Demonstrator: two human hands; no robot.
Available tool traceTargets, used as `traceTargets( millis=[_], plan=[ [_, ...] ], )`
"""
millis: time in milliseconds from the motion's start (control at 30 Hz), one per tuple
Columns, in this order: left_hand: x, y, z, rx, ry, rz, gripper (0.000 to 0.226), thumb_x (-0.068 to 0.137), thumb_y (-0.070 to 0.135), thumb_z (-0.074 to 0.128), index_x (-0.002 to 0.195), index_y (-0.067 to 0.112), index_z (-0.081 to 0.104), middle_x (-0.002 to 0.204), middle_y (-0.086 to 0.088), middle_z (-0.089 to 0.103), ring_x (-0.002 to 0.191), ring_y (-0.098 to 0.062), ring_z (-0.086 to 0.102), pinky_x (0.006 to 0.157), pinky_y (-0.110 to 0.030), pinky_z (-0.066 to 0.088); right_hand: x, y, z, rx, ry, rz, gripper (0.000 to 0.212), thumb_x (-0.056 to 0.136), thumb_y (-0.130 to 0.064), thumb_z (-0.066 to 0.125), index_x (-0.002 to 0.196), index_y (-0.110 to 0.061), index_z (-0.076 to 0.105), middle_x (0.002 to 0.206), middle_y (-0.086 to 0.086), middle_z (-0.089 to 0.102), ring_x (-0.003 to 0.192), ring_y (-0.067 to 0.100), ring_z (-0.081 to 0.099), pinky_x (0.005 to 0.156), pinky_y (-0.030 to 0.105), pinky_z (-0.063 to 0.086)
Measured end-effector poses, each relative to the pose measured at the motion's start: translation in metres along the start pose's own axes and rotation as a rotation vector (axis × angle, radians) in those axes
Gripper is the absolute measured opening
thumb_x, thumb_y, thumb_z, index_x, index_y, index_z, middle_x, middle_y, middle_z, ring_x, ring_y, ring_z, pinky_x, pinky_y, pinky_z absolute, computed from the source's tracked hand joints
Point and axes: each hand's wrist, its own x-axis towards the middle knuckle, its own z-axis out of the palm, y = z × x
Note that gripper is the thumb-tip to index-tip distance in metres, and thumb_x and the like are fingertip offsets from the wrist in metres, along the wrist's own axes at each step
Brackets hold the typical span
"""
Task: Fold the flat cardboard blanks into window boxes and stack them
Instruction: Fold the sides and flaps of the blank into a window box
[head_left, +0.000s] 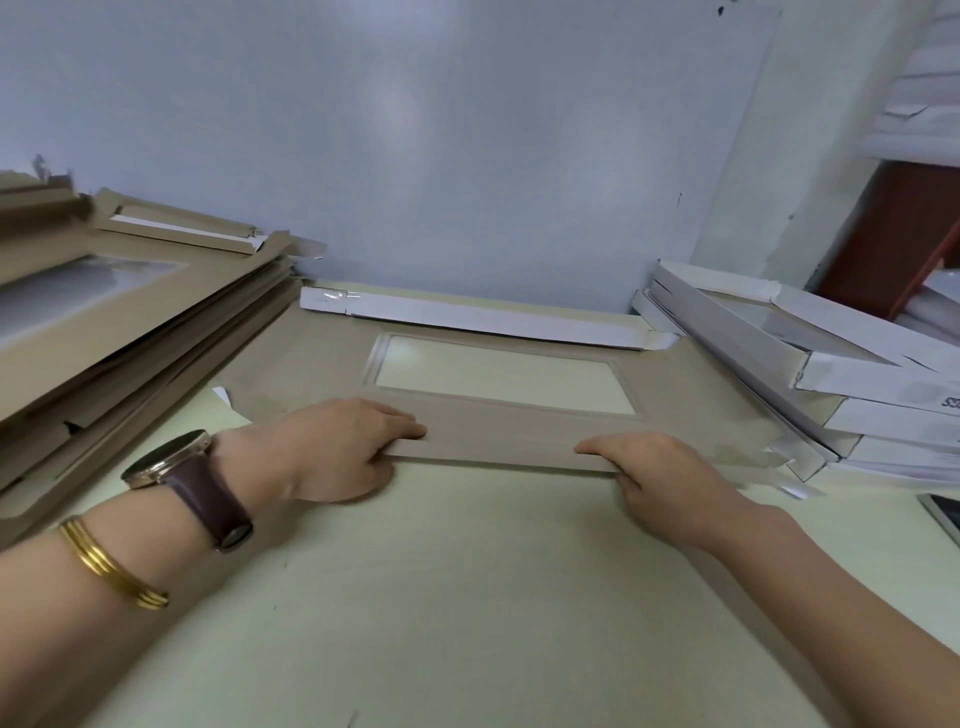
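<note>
A flat tan cardboard blank (691, 395) with a clear rectangular window lies on the pale table, brown side up. Its far flap is folded up and shows its white side. My left hand (337, 452) grips the near flap at the left, fingers on top and thumb beneath. My right hand (660, 478) grips the same flap at the right, fingers curled over its edge. The near flap is lifted a little off the table. A pile of flat tan blanks (119, 332) lies at the left. Folded white window boxes (831, 374) are stacked at the right.
The pale green table (467, 597) stretches toward me in front of the blank. A blue-grey wall (415, 156) stands right behind the work. A dark red shelf frame (893, 244) rises at far right. A flat device (943, 512) lies at the right table edge.
</note>
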Motion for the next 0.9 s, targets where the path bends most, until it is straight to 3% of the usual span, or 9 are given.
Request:
traceTargets(
  millis=[100, 200, 267, 333, 433, 533, 767, 900],
  plan=[
    [-0.005, -0.006, -0.011, 0.017, -0.007, 0.018, 0.048, 0.092, 0.013, 0.042, 0.135, 0.035, 0.051, 0.133, 0.010, 0.057, 0.122, -0.012, 0.051, 0.100, -0.025, 0.039, 0.001, 0.002, -0.007, -0.008, -0.002, -0.018, 0.045, 0.085, -0.001, 0.044, 0.122, -0.024, 0.060, 0.117, -0.003, 0.066, 0.111, 0.021, 0.056, 0.088, 0.033, 0.043],
    [-0.006, -0.013, -0.021, 0.050, -0.051, -0.014, 0.031, 0.097, 0.019, 0.043, 0.121, 0.029, 0.060, 0.109, 0.006, 0.067, 0.102, -0.016, 0.059, 0.089, -0.028, 0.043, 0.004, 0.010, -0.019, -0.078, -0.040, -0.019, 0.010, 0.096, -0.024, 0.048, 0.090, -0.022, 0.055, 0.082, -0.003, 0.062, 0.082, 0.024, 0.057, 0.066, 0.035, 0.040],
    [-0.005, -0.018, -0.026, 0.075, -0.055, -0.032, 0.019, 0.100, 0.033, 0.044, 0.101, 0.022, 0.060, 0.083, 0.008, 0.060, 0.082, -0.016, 0.054, 0.072, -0.025, 0.038, 0.006, 0.022, -0.026, -0.117, -0.085, 0.006, 0.030, 0.097, -0.041, 0.048, 0.076, -0.020, 0.047, 0.067, -0.005, 0.053, 0.069, 0.020, 0.051, 0.058, 0.034, 0.034],
    [-0.005, -0.022, -0.030, 0.077, -0.053, -0.077, 0.025, 0.098, 0.043, 0.045, 0.085, 0.024, 0.053, 0.070, 0.011, 0.051, 0.074, -0.015, 0.048, 0.065, -0.024, 0.031, 0.006, 0.034, -0.034, -0.112, -0.112, 0.034, 0.038, 0.094, -0.049, 0.050, 0.071, -0.019, 0.045, 0.066, -0.003, 0.051, 0.068, 0.020, 0.051, 0.060, 0.035, 0.039],
    [-0.007, -0.033, -0.037, 0.075, -0.072, -0.158, 0.029, 0.094, 0.050, 0.050, 0.085, 0.024, 0.058, 0.071, 0.013, 0.054, 0.072, -0.012, 0.051, 0.064, -0.025, 0.036, 0.006, 0.047, -0.042, -0.086, -0.165, 0.046, 0.036, 0.091, -0.048, 0.056, 0.068, -0.022, 0.043, 0.067, -0.002, 0.051, 0.067, 0.016, 0.049, 0.064, 0.036, 0.040],
    [-0.010, -0.044, -0.039, 0.085, -0.091, -0.181, 0.028, 0.092, 0.053, 0.051, 0.080, 0.028, 0.055, 0.073, 0.013, 0.056, 0.067, 0.000, 0.050, 0.056, -0.017, 0.034, 0.006, 0.054, -0.043, -0.089, -0.189, 0.045, 0.031, 0.088, -0.042, 0.060, 0.069, -0.024, 0.044, 0.070, -0.005, 0.053, 0.066, 0.012, 0.048, 0.065, 0.036, 0.041],
    [-0.003, -0.060, -0.047, 0.070, -0.023, -0.207, 0.045, 0.091, 0.056, 0.050, 0.067, 0.017, 0.046, 0.058, 0.006, 0.048, 0.050, -0.003, 0.051, 0.049, -0.018, 0.033, 0.018, 0.064, -0.048, 0.031, -0.133, 0.086, 0.021, 0.090, -0.035, 0.062, 0.077, -0.021, 0.053, 0.075, -0.002, 0.059, 0.073, 0.017, 0.053, 0.068, 0.034, 0.042],
    [0.006, -0.072, -0.048, 0.028, 0.002, -0.292, 0.060, 0.077, 0.069, 0.058, 0.073, 0.009, 0.057, 0.056, 0.004, 0.049, 0.050, -0.010, 0.046, 0.052, -0.024, 0.032, 0.028, 0.071, -0.048, 0.108, -0.095, 0.148, 0.022, 0.083, -0.043, 0.070, 0.091, -0.028, 0.057, 0.081, -0.016, 0.058, 0.075, -0.001, 0.052, 0.065, 0.026, 0.039]
  ],
)
